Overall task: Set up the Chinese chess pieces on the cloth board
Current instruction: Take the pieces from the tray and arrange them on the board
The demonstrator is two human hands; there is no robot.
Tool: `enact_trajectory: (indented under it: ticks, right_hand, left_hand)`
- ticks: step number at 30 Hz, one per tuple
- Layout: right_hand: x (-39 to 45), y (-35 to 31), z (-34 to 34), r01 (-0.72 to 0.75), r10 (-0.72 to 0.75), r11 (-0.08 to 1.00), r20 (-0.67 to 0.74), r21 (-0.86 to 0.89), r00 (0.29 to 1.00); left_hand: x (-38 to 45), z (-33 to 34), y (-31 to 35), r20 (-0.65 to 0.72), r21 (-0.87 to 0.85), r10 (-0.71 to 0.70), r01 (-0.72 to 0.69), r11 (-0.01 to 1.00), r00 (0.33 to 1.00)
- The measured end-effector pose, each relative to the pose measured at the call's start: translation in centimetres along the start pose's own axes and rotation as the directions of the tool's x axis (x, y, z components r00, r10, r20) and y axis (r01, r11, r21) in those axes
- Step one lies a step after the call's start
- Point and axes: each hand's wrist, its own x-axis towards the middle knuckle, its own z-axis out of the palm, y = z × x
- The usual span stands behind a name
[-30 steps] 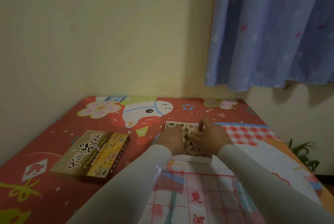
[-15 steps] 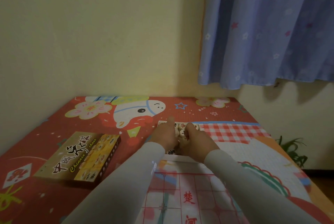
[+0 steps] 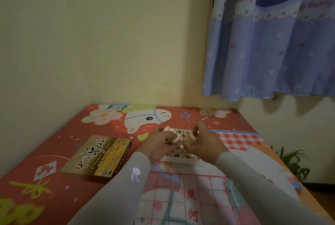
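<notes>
The tray [image 3: 178,161] of pieces [image 3: 176,155] lies just behind the cloth board [image 3: 190,199] on the counter [image 3: 54,152]; the box lid [image 3: 98,157] lies to their left.

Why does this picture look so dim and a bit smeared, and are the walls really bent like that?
Head view: the room light is low and yellowish; the cloth board near the bottom edge is blurred, the chess pieces in their tray too soft to read; both hands are soft-edged; the wide lens bows the curtain and table edges; the curtain casts a soft shadow on the wall.
</notes>
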Motion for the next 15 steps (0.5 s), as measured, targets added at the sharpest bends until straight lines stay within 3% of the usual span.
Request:
enact_trajectory:
  ticks: [2,5,13,15]
  right_hand:
    - [-1.1,-1.4,-0.5,0.021,-0.021,1.0,0.013,-0.022,1.0]
    - [-3.0,-3.1,-0.7,0.066,-0.065,0.998,0.052,-0.023,0.997]
    - [-9.8,-7.6,-1.4,0.119,-0.074,0.971,0.211,-0.208,0.975]
    - [-11.4,-8.8,-1.2,0.141,-0.085,0.959,0.226,-0.247,0.971]
  left_hand:
    - [-1.7,-0.4,0.0,0.06,-0.137,-0.068,0.075,0.988,0.996]
    - [-3.7,-0.5,-0.3,0.038,-0.241,-0.147,0.152,0.959,0.988]
    - [-11.5,1.4,-2.0,-0.137,0.028,-0.176,0.182,0.983,0.975]
    - [-13.6,2.5,-2.9,-0.15,-0.007,-0.215,0.216,0.976,0.965]
